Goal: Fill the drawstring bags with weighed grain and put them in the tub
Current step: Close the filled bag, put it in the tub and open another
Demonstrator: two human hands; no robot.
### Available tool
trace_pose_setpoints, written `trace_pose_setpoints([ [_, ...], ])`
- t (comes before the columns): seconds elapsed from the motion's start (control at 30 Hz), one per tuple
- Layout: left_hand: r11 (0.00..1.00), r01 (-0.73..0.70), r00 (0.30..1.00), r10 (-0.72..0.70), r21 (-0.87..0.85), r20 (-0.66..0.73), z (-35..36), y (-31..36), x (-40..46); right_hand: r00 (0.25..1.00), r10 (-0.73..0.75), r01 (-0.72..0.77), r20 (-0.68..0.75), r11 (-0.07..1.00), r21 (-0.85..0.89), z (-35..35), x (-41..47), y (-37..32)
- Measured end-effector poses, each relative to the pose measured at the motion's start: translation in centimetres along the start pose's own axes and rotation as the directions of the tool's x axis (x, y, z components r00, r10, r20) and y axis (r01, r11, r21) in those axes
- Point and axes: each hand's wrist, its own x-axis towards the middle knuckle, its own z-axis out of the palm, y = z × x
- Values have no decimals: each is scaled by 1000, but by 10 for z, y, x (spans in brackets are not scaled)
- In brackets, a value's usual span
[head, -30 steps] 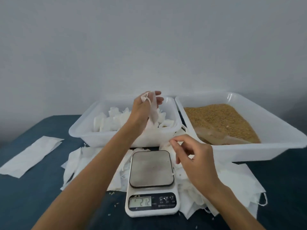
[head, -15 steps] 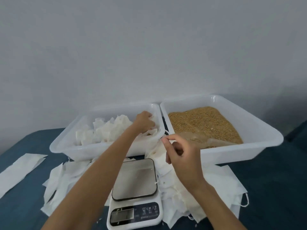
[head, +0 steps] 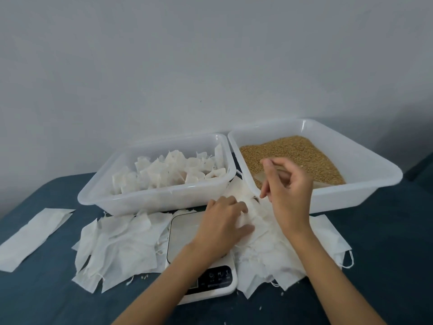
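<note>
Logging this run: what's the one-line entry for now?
step: picking empty bag | left hand: on bags | right hand: raised, fingers curled | scale: bare

1. The left hand [head: 223, 225] lies palm down with its fingers spread and nearly straight, the bare forearm running back toward the lower left.
2. The right hand [head: 287, 184] is raised just beside and above the left hand, fingers loosely curled, thumb and forefinger close together.
3. Whether the right hand pinches anything cannot be told.
</note>
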Motion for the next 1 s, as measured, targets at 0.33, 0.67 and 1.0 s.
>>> trace_pose_setpoints([
  [0.33, 720, 218, 939, -338, -659, -59, 0, -20, 7, 1000, -6, 6, 19, 1000, 0, 3, -3, -1],
  [0.67, 646, 193, 881, -446, -738, -161, -21, -75, -18, 978, -42, 60, 207, 995, -81, 14, -18, 1],
  [1.0, 352, 120, 658, -728, -928, -191, -15, -82, -46, 847, 175, 7, 502, 940, -340, 26, -35, 32],
])
